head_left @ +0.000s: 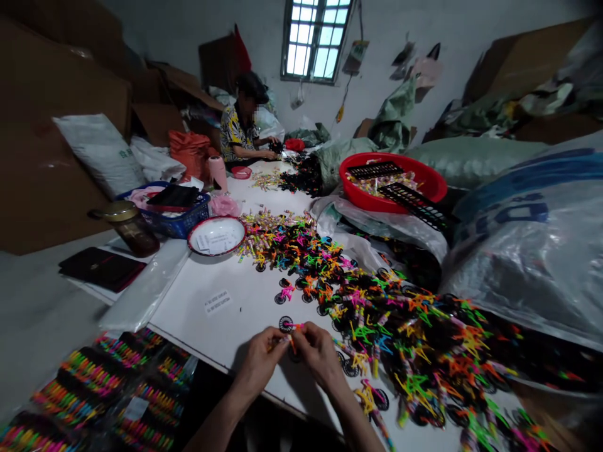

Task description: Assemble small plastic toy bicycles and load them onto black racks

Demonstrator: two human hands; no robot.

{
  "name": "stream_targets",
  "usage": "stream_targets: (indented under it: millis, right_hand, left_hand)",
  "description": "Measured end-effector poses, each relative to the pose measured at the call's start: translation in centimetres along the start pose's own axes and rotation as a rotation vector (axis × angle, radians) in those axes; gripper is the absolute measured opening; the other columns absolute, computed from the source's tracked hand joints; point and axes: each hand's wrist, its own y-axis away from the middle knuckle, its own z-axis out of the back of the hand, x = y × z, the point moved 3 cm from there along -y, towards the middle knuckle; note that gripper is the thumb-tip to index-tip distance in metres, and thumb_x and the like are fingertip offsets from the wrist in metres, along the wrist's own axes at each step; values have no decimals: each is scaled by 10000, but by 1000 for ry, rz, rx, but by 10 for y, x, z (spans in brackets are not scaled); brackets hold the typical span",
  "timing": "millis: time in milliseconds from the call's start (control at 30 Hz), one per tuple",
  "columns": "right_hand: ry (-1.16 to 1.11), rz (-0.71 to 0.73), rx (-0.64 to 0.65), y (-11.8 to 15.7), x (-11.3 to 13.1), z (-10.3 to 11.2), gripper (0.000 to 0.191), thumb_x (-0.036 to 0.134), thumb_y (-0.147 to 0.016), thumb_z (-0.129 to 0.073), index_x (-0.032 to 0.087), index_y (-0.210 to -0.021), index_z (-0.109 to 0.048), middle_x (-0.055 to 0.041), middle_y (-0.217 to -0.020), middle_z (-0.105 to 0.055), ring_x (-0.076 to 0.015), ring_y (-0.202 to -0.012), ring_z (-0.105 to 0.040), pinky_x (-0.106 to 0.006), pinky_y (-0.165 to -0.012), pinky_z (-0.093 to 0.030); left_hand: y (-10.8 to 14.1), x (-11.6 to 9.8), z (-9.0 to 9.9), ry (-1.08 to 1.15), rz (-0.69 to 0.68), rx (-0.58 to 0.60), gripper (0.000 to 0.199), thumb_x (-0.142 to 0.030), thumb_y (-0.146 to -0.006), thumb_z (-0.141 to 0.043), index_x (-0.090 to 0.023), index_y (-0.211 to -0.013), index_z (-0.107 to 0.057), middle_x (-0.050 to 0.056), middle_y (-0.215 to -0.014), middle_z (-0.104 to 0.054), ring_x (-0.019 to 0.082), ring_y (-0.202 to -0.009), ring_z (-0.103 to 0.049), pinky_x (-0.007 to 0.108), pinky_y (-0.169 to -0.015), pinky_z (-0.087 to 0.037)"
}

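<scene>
Just above the near edge of the white table, my left hand (pixel 265 356) and my right hand (pixel 318 351) come close together with fingertips pinched. Between them is a small plastic toy bicycle (pixel 286 324) with a black spoked wheel and pink and orange parts. My right fingers grip its pink and orange end; the left fingertips close on it from the other side, partly hiding it. A bit of yellow shows at the left fingers. To the right spreads a large heap of toy bicycles (pixel 414 351) in many colours, mixed with patterned sticks. A loose pink toy bicycle (pixel 286 291) lies beyond my hands.
A white enamel dish (pixel 217 237) holds paper labels, and a label strip (pixel 218 302) lies nearer. Left are a blue basket (pixel 176 216), a jar (pixel 134 229) and bagged toys (pixel 89 376). A red basin (pixel 362 198) and white sack (pixel 532 245) stand right. A person (pixel 240 125) works behind.
</scene>
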Motion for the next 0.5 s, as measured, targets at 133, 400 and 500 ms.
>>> stream_targets:
  millis: [133,400,500]
  right_hand:
    - [269,31,-285,12,19,117,464,585,-792,-454,169,-844,-652,-93,-770,-662,-226,-692,-609,-327,-624,-475]
    - [855,514,-464,33,-1,117,328,371,-819,-502,195,-1062,-634,-137,-1052,-640,-263,-948,-617,-369,-800,-501]
    - [786,520,-242,37,-39,39,246,270,-753,-571,288,-985,-651,-69,-1016,-673,-234,-883,-643,-307,-723,-507]
  left_hand:
    - [-43,-25,30,-228,-135,100,402,-291,-780,-607,-178,-1164,-584,63,-1024,-675,151,-812,-639,237,-709,-499]
    - [-194,-54,123,-959,-100,-432,258,-150,-896,-462,-100,-1117,-586,144,-1108,-625,234,-1055,-570,409,-928,-442]
    - [-225,-49,111,-1088,-54,-442,263,-273,-888,-546,-143,-1113,-578,89,-1141,-601,224,-1035,-579,448,-893,-471]
